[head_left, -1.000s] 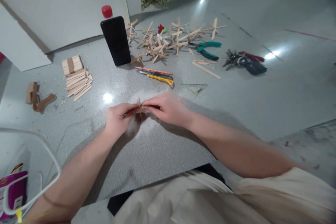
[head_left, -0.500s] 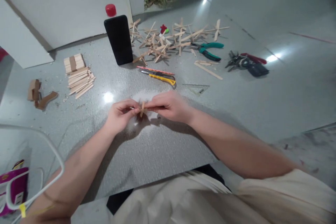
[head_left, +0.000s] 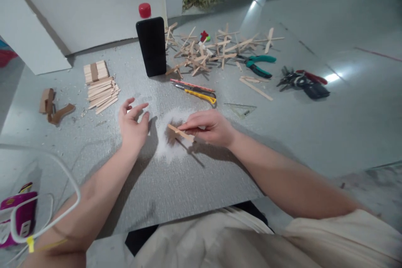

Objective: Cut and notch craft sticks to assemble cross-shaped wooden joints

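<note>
A gap over the table (head_left: 188, 188) is left between the left hand (head_left: 133, 127) and the right hand (head_left: 213, 129), narrowed by the held wooden stick (head_left: 174, 128). Ahead, passage is hindered by the yellow cutter (head_left: 201, 95) and, farther back, by the upright phone (head_left: 152, 48) and crossed sticks (head_left: 220, 45); leftward, by the stick pile (head_left: 102, 94). Rightward, room is left between the set square (head_left: 243, 110) and keys (head_left: 298, 80).

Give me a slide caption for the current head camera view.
The right hand holds a flat pale wooden stick above the shiny grey tabletop; the left hand is open.
</note>
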Tool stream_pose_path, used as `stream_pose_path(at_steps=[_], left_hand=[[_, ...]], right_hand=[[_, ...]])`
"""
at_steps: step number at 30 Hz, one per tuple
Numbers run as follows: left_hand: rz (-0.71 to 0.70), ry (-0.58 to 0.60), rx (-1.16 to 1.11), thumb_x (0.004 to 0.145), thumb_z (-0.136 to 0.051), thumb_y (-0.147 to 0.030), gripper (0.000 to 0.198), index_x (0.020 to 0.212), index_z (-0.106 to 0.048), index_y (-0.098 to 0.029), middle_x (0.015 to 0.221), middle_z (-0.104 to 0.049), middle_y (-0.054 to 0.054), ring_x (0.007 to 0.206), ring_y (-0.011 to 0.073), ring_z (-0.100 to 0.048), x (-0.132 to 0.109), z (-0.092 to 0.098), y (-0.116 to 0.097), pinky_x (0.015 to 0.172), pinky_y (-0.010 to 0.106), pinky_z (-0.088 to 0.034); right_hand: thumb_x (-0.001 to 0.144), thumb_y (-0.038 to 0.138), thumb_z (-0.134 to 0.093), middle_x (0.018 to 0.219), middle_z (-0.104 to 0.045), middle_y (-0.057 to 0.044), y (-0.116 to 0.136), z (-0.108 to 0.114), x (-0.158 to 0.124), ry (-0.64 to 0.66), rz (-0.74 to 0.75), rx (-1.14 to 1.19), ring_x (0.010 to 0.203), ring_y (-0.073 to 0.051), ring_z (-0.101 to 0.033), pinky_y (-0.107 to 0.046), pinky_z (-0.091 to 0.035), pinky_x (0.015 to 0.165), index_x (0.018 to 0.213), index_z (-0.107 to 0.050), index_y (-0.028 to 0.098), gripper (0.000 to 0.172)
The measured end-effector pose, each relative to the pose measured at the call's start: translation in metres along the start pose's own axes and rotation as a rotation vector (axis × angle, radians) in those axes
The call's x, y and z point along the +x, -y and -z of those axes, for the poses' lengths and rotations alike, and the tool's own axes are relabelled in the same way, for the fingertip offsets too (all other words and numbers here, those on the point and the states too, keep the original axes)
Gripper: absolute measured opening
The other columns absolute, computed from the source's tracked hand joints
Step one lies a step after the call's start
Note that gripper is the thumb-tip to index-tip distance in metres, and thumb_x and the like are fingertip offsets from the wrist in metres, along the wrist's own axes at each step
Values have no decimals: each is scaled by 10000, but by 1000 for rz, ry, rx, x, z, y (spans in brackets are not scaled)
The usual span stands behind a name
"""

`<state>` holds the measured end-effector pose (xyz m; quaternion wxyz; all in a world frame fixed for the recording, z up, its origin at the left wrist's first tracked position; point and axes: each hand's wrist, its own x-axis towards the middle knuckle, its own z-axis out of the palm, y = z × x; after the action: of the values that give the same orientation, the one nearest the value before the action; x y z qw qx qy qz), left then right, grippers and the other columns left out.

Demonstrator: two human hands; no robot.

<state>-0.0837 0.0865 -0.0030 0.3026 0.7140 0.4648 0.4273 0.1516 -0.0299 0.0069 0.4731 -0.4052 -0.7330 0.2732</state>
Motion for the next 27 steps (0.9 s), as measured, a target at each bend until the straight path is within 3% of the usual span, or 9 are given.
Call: stream_pose_path(at_steps=[3,6,10,22,24,27], left_hand=[[-246,95,-12,917,-688,-279,202,1086,-797,-265,1255,-672,90,1140,251,-628,-13,3,-14,1090,462,-512],[-314,269,-94,886,-728,-323,181,1038,-809,-269,1080,-754,99,1014,258,-706,-29,6,-29,967,416,-587],[-277,379,-98,866,-749,-334,160,991,-824,-269,1029,-813,93,919,244,-765,-41,5,-34,882,381,-624],[-197,370,-81,868,-768,-283,74,926,-812,-270,1001,-831,76,939,255,-792,-45,5,-35,909,378,-614],[-149,382,-114,904,-745,-308,128,1010,-796,-256,1044,-823,84,957,248,-791,-45,2,-36,921,375,-615],[100,518,-374,884,-785,-364,412,1265,-701,-230,1177,-788,117,911,231,-794,-41,-4,-37,847,364,-638]], right_hand=[[1033,355,-663,878,-798,-48,0,-1,0,-8,-13,-20,747,-162,-714,-296,-533,690,1124,-817,271,198],[1029,367,-664,893,-803,-51,1,-2,0,-26,-52,-47,731,-161,-705,-301,-544,692,1121,-813,264,203],[1027,331,-666,886,-803,-45,2,-4,-2,-34,-49,-67,699,-147,-690,-289,-543,678,1121,-810,252,189],[1021,277,-642,814,-780,-16,21,-13,-4,-110,-117,-230,647,-127,-644,-269,-489,642,1086,-808,215,189],[1025,279,-632,815,-778,-20,25,-15,-4,-120,-140,-289,659,-137,-646,-279,-486,657,1094,-809,222,198],[1050,292,-578,846,-771,-44,28,-17,-6,-96,-136,-435,702,-158,-648,-293,-471,679,1142,-798,218,251]])
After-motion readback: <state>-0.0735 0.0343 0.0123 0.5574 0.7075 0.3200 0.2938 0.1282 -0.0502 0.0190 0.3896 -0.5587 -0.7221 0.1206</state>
